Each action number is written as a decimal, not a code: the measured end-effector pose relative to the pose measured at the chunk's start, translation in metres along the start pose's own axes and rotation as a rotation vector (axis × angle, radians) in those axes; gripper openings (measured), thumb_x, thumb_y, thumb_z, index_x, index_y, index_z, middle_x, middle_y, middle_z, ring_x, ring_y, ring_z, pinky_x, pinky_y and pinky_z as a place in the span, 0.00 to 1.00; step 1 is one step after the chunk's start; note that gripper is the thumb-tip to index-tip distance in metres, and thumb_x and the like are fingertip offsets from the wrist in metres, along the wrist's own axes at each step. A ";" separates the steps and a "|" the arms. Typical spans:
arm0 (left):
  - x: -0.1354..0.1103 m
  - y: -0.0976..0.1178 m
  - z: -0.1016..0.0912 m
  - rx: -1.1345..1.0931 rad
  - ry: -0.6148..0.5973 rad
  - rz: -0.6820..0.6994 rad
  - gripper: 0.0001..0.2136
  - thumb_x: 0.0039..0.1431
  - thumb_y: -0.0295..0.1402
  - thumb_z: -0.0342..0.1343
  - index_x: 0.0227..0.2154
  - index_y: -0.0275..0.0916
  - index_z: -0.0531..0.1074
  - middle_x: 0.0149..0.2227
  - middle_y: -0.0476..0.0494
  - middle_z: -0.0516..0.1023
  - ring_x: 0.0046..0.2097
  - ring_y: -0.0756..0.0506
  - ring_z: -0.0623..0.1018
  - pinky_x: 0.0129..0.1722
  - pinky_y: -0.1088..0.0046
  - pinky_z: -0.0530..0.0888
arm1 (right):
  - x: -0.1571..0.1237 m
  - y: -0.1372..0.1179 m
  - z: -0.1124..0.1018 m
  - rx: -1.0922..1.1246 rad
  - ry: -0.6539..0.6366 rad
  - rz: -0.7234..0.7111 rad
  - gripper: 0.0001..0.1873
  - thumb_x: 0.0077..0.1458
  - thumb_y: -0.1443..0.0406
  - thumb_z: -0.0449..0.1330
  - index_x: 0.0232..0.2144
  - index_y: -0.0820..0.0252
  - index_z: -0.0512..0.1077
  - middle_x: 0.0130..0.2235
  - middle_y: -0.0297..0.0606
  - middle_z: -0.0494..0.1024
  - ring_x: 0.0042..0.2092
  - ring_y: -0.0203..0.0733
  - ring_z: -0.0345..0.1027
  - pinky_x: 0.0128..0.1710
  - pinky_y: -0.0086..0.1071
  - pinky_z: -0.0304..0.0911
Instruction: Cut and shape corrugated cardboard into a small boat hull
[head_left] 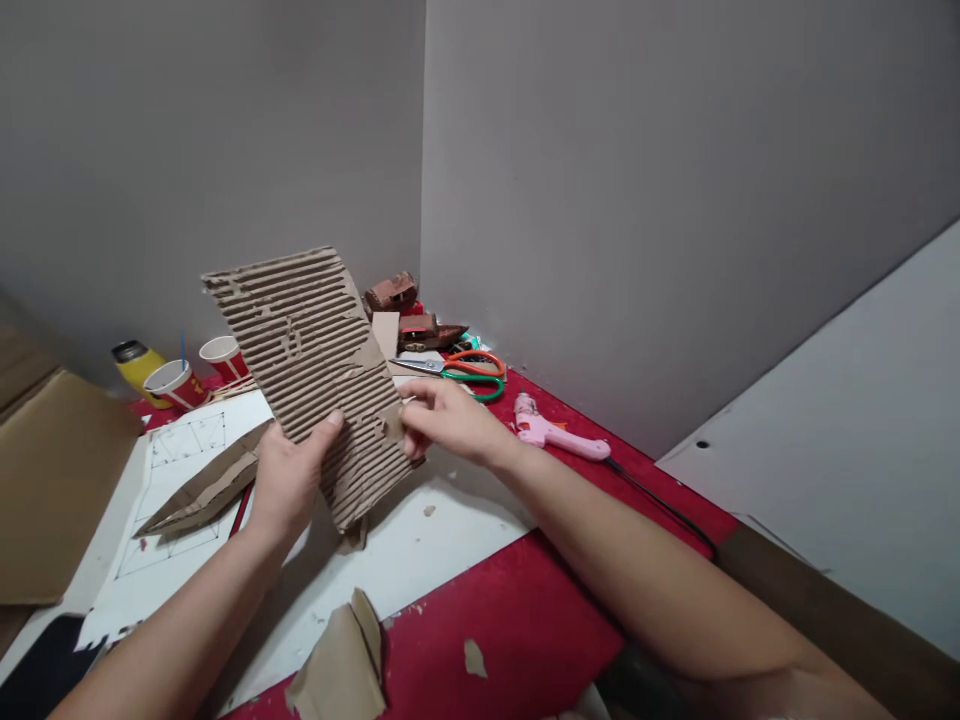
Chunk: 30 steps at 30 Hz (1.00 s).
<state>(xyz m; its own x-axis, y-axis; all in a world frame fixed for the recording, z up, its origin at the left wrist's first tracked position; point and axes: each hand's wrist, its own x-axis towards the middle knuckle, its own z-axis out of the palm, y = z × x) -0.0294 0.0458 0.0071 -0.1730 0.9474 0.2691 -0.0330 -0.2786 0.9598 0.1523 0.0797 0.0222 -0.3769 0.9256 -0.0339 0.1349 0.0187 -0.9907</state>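
Cardboard (300,350): brown, flat, four-sided; straight parallel ribs bared on near face, torn patches of paper skin; held up, tilted, above white sheet.
Left hand (294,478): clamped on cardboard's lower left edge, thumb flat on ribs, other fingers hidden behind.
Right hand (442,418): at cardboard's right edge, fingers curled close together by a torn flap (391,422); can't tell if pinched on it.
White sheet (450,505): smooth, flat, flecked with scraps, on red table (517,610).
Folded piece (206,488): brown cardboard, boat-shaped, pointed end, on drawing (172,465).
Drawing: white paper, dark straight lines, ragged near edge.
Torn paper (337,660): brown, creased, at near side.
Scissors (469,372): metal blades, orange and green loop handles, beyond right hand.
Glue gun (562,438): pink, glossy, dark cord, lying right of right hand.
Cups (187,390): two, red and white, round rims; blue stick (182,350) in nearer one.
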 end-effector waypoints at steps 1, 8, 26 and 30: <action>0.000 -0.003 0.000 -0.057 -0.029 -0.029 0.16 0.50 0.37 0.65 0.40 0.36 0.75 0.42 0.42 0.80 0.43 0.42 0.78 0.46 0.63 0.74 | 0.001 0.000 0.000 0.032 0.009 0.021 0.11 0.49 0.75 0.50 0.32 0.61 0.69 0.16 0.29 0.71 0.19 0.34 0.67 0.23 0.26 0.66; -0.005 -0.018 0.001 0.077 0.056 0.028 0.14 0.49 0.36 0.65 0.39 0.37 0.75 0.41 0.42 0.80 0.44 0.42 0.78 0.50 0.62 0.72 | 0.003 0.009 0.004 -0.148 0.422 -0.273 0.05 0.51 0.65 0.58 0.33 0.58 0.66 0.26 0.30 0.72 0.23 0.33 0.65 0.23 0.26 0.61; -0.021 0.000 0.007 0.404 -0.134 0.175 0.12 0.54 0.35 0.55 0.19 0.37 0.70 0.20 0.49 0.71 0.26 0.48 0.69 0.26 0.74 0.67 | -0.005 0.016 0.021 -1.025 0.067 -0.192 0.11 0.59 0.68 0.49 0.35 0.64 0.72 0.37 0.49 0.80 0.35 0.45 0.73 0.32 0.31 0.56; -0.024 -0.004 0.009 0.340 -0.173 0.134 0.09 0.55 0.34 0.54 0.23 0.37 0.72 0.24 0.48 0.73 0.29 0.47 0.71 0.30 0.72 0.69 | -0.001 0.027 0.024 -1.032 0.146 -0.174 0.12 0.58 0.68 0.48 0.30 0.64 0.71 0.31 0.52 0.79 0.32 0.49 0.72 0.29 0.34 0.53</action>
<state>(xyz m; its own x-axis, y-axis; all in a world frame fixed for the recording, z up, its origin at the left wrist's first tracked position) -0.0164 0.0255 -0.0024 0.0151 0.9266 0.3757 0.3108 -0.3615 0.8790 0.1343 0.0705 -0.0081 -0.3610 0.9147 0.1818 0.8293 0.4040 -0.3861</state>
